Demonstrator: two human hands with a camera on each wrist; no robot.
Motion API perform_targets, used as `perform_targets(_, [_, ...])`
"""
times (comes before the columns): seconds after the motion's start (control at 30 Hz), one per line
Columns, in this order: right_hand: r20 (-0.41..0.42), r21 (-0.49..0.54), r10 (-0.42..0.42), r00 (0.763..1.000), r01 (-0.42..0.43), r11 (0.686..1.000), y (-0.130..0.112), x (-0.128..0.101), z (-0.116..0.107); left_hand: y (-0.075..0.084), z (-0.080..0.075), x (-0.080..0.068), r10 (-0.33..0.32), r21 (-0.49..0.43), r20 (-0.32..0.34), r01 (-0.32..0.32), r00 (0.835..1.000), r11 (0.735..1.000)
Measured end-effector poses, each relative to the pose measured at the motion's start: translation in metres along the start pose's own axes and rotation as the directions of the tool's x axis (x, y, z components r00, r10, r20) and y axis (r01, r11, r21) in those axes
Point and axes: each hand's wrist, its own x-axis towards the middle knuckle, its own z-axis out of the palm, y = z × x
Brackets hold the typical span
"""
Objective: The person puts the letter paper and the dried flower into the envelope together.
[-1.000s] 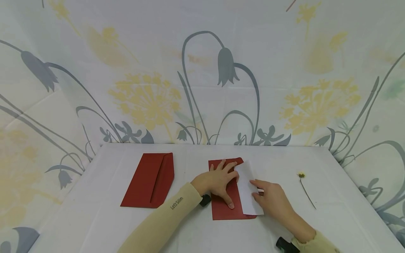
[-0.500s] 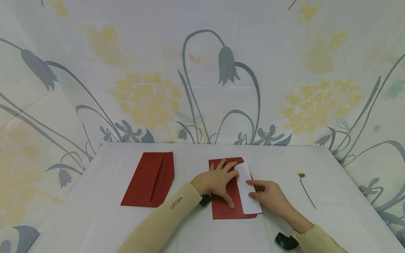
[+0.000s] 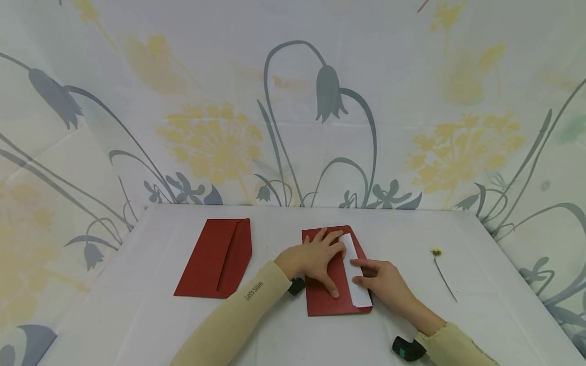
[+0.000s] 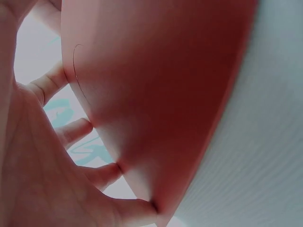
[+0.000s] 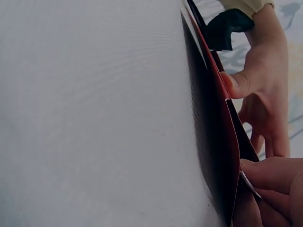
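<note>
Spread fingers of my left hand point(image 3: 317, 260) press down on a red envelope point(image 3: 322, 305) lying on the table. In the left wrist view several of those fingertips rest along the surface of the envelope point(image 4: 156, 85). A strip of white paper point(image 3: 359, 296) shows at the envelope's right side, partly tucked inside. My right hand point(image 3: 390, 285) pinches this paper between thumb and fingers near its right edge. In the right wrist view the right hand point(image 5: 277, 182) is at the lower right, by the envelope's raised edge point(image 5: 227, 118).
Another red envelope point(image 3: 210, 259) lies to the left, its flap on the right side. A dried yellow flower point(image 3: 437, 252) with a thin stem lies right of my right hand. The white table point(image 3: 274, 218) meets a flower-printed cloth point(image 3: 293, 127) at the back.
My right hand has moved left with the white paper, which slid further into the envelope, so a narrower strip shows. The left hand has stayed in place.
</note>
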Motion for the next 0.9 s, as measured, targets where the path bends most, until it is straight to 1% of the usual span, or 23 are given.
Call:
perform_targets(0.23, [-0.011, 0.006, 0.002, 1.0, -0.002, 1.0, -0.003, 0.001, 0.004, 0.0, 0.0, 0.0, 0.003, -0.007, 0.007, -0.003, 1.0, 1.0])
perform_targets(0.37, [-0.024, 0.001, 0.012, 1.0, -0.012, 1.0, -0.006, -0.001, 0.006, 0.0, 0.0, -0.001, 0.009, -0.018, -0.003, -0.009, 1.0, 1.0])
perform_targets(0.63, [-0.039, 0.006, 0.002, 0.999, -0.002, 1.0, -0.011, -0.003, 0.011, 0.0, -0.001, 0.0, 0.02, -0.024, -0.008, -0.02, 1.0, 1.0])
perform_targets(0.8, [-0.041, 0.0, 0.01, 0.999, -0.01, 1.0, -0.01, -0.004, 0.01, 0.0, 0.0, 0.0, 0.021, -0.018, -0.007, -0.021, 1.0, 1.0])
perform_targets(0.9, [-0.041, 0.021, 0.017, 0.999, -0.017, 1.0, -0.007, -0.005, 0.006, -0.001, 0.0, 0.0, 0.021, -0.016, -0.007, -0.021, 1.0, 1.0])
